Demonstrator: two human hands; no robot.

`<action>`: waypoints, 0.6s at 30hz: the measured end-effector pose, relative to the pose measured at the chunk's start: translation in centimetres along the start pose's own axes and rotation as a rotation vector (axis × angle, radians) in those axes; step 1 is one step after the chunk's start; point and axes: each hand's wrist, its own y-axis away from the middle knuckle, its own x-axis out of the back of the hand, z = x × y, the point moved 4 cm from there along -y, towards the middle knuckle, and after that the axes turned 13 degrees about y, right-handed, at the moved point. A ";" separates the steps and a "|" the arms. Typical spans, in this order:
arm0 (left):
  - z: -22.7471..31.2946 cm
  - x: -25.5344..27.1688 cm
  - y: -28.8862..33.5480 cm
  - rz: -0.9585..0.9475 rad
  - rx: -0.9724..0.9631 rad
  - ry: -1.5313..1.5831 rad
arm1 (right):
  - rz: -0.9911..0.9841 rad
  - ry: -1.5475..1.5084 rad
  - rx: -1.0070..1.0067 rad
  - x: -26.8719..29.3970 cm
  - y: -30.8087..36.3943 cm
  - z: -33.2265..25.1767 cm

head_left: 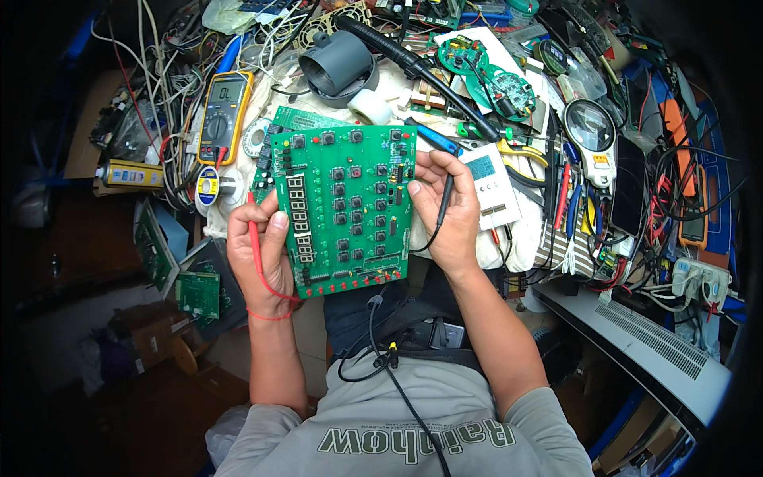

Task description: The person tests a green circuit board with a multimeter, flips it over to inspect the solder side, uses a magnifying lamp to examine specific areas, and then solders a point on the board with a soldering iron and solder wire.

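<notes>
A green circuit board [348,230] is held up between my hands, its face toward me. It carries rows of dark push buttons, a strip of digit displays along its left side and small red parts along the lower edge. My left hand [264,238] is closed on the board's left edge and also holds a red test probe [255,238]. My right hand [455,211] grips the right edge, with a black test probe [444,200] between its fingers. Beyond the left hand lies a yellow multimeter [225,115]. Another green board [311,119] shows partly behind the held one.
A white device with a small screen [489,191] lies beside my right hand, near yellow-handled pliers [520,153]. Farther back are a grey cylinder [338,63], a black hose [405,60] and round green boards [509,94]. A magnifier [589,123] and tangled cables are at right.
</notes>
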 end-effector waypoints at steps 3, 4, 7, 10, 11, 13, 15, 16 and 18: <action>0.5 -0.5 0.1 -0.038 -0.011 -0.003 | 0.000 0.000 -0.004 0.0 0.0 0.0; 0.6 -0.6 0.2 -0.044 -0.015 0.002 | 0.003 -0.002 -0.012 0.0 0.0 0.0; 0.8 -0.9 0.4 -0.061 -0.020 0.020 | -0.006 0.015 -0.001 0.0 0.0 0.0; 0.8 -0.9 0.5 -0.064 -0.010 0.037 | -0.002 0.020 -0.005 0.1 0.0 0.1; 0.8 -0.8 0.5 -0.059 -0.007 0.035 | -0.003 0.016 0.002 0.0 0.0 0.1; 0.9 -0.7 0.5 -0.059 -0.002 0.042 | 0.002 0.004 -0.009 0.0 0.0 0.2; 0.9 -0.9 0.6 -0.073 0.003 0.054 | -0.002 0.000 -0.001 0.0 0.0 0.2; 1.0 -1.0 0.6 -0.078 0.006 0.070 | -0.003 -0.002 -0.003 0.0 0.0 0.1; 1.1 -1.3 0.8 -0.091 0.010 0.083 | 0.001 0.008 -0.012 0.0 0.0 0.1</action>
